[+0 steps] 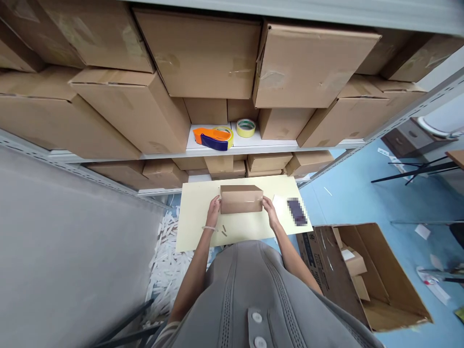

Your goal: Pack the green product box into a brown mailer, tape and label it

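A small brown cardboard box [241, 200] is held between my two hands above the pale yellow tabletop [195, 212]. On its left end are the fingers of my left hand [214, 209], which has a pale band at the wrist. My right hand [268, 209] grips the opposite end. A strip of clear tape seems to cross the front face. Two small brown scraps [224, 230] lie on the tabletop near my left hand. To the right of my right hand are a white paper [279, 203] and a pixelated dark object [297, 211].
An orange and blue tape dispenser [213, 138] and a yellow tape roll [245, 127] sit on the shelf [268, 146] among stacked cardboard boxes [199, 53]. A large open carton [391, 275] holding smaller boxes stands at right. White paper strips [170, 270] cover the floor at left.
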The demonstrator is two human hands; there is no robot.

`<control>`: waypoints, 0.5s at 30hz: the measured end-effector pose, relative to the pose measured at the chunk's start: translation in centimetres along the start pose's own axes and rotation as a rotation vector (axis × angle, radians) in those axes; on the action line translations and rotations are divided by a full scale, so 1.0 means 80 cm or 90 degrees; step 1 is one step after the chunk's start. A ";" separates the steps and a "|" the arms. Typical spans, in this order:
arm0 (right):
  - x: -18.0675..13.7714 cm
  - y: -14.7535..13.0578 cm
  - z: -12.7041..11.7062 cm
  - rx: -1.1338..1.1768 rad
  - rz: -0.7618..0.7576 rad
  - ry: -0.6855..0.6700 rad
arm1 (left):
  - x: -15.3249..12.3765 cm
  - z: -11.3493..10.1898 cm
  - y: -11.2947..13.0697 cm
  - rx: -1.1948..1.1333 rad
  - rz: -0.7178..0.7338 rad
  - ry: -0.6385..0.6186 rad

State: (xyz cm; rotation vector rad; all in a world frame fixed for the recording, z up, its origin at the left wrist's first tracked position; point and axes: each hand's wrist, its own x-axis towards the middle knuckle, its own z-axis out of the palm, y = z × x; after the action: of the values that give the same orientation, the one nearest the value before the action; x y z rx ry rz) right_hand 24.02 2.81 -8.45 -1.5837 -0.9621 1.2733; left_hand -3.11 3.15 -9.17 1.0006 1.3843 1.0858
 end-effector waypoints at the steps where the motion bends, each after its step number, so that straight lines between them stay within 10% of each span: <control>1: -0.003 0.004 -0.002 -0.003 0.004 -0.004 | -0.001 -0.003 -0.006 -0.001 -0.011 -0.004; 15: -0.049 0.072 -0.030 -0.200 0.143 -0.013 | -0.074 -0.018 -0.107 0.174 -0.182 -0.046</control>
State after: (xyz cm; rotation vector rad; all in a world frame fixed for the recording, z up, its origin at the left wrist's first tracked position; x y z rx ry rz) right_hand 25.93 -3.08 -12.42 -1.9705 -1.0585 1.3397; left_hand -4.06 -4.69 -16.05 0.9869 1.5879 0.6555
